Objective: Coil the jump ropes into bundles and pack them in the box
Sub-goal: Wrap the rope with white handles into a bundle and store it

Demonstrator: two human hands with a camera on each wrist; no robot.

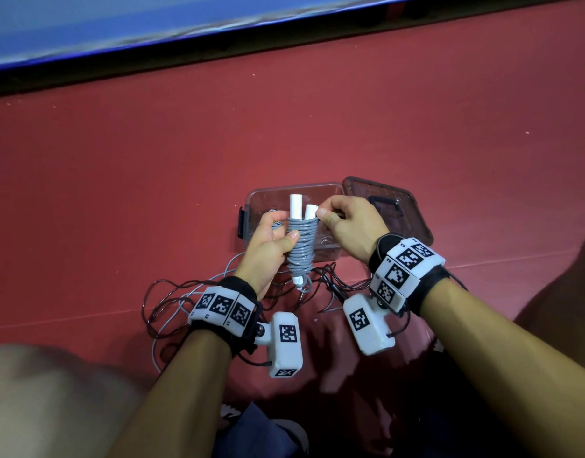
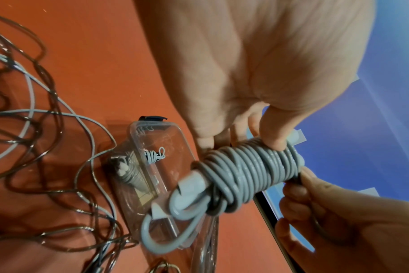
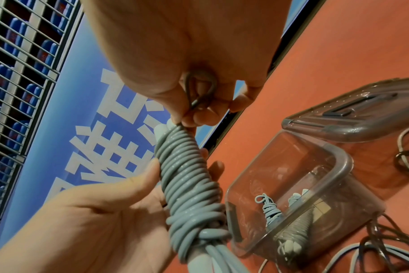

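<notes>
Two hands hold one grey rope bundle (image 1: 301,246): left hand (image 1: 268,249) grips its middle, right hand (image 1: 347,226) pinches its end loop; behind the fingers the clear box (image 1: 251,200), loose ropes (image 1: 172,292) below.

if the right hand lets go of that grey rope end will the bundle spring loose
Probably somewhat: the right hand only pinches the rope's loop end, apparently untucked. The grey bundle looks tightly wound on stiff white handles, so the left hand gripping it should keep most turns.
</notes>
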